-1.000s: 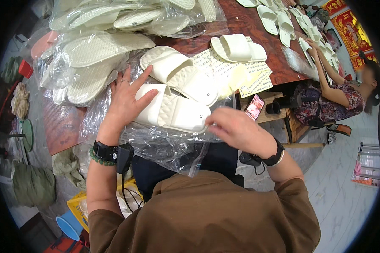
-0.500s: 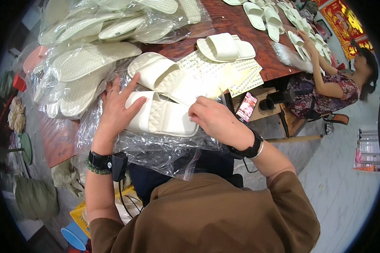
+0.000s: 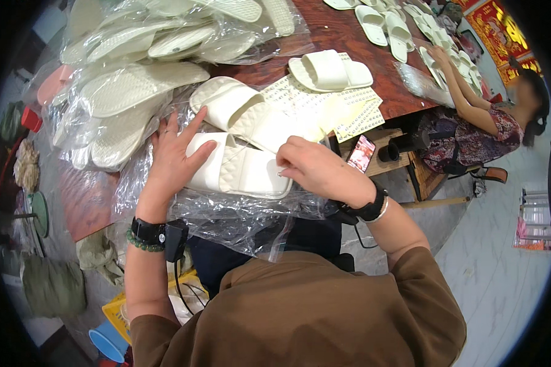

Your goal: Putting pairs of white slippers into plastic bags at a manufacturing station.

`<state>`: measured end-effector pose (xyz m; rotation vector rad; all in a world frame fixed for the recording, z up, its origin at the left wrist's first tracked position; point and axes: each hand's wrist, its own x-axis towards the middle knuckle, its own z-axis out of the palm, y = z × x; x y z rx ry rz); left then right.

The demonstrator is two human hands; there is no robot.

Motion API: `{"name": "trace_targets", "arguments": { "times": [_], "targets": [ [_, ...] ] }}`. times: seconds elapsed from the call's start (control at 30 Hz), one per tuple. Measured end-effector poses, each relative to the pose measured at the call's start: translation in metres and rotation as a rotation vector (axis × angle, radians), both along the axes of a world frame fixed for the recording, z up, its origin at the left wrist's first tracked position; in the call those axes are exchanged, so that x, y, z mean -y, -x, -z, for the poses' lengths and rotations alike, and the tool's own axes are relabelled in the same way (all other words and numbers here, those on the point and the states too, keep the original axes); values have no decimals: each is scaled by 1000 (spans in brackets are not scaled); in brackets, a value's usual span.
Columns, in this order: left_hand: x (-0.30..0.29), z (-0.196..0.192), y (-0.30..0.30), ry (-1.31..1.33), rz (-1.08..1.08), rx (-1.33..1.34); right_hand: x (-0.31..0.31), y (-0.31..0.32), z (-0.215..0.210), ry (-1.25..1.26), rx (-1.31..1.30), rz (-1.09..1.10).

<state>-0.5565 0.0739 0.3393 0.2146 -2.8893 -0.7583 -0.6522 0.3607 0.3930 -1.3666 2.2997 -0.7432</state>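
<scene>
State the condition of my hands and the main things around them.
Left hand, fingers spread
Right hand, fingers curled
Near slipper, lying sole down
Slipper beyond it, sole down
Bagged slippers, piled in clear plastic
Loose plastic, crumpled
Sticker sheets, overlapping
Phone, screen lit

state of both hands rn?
Left hand: open, spread at the strap end of the near white slipper.
Right hand: curled at that slipper's heel end; whether it is closed on anything cannot be told.
</scene>
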Motion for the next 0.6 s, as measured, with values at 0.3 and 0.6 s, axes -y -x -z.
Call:
{"name": "trace_targets", "arguments": {
  "times": [0.3, 0.6],
  "targets": [
    [-1, -2, -1, -2, -11, 0, -1, -2, 0, -24, -39, -22],
    [1, 2, 0, 23, -9, -1, 1, -5, 0, -3, -87, -42]
  ]
}}
